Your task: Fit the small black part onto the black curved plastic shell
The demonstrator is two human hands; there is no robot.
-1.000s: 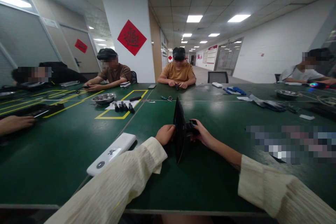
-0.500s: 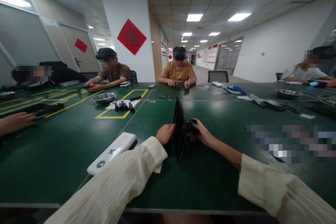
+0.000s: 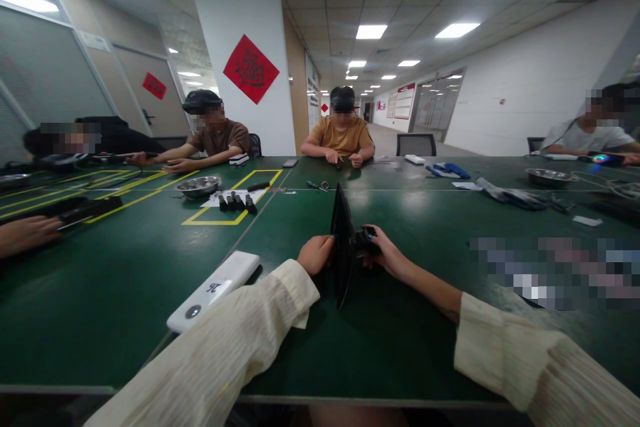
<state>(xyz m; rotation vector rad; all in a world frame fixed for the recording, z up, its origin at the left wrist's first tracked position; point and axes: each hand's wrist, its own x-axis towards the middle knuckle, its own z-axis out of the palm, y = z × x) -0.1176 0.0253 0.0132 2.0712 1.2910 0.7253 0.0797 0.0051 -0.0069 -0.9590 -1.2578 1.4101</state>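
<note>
A thin black panel [image 3: 342,247] stands on edge before me, seen almost side-on, so its faces barely show. My left hand [image 3: 316,255] grips its left side, fingers closed and partly hidden behind the edge. From the panel's right side juts a small black mount [image 3: 361,241]. Around the outer end of that mount are the closed fingers of my right hand [image 3: 384,253]. A white power bank [image 3: 215,291] marked 26 lies beside my left forearm.
The green table [image 3: 280,227] holds a metal bowl [image 3: 199,186], several black cylindrical parts [image 3: 237,202], pliers [image 3: 318,185], grey gloves [image 3: 507,195] and another metal bowl [image 3: 549,177]. Co-workers sit around it. Another person's hand [image 3: 27,235] is at far left.
My hands and the panel hold nearly still. Across the table at left, a co-worker's hands have moved apart, one reaching leftward. The person opposite has lowered a small dark item.
</note>
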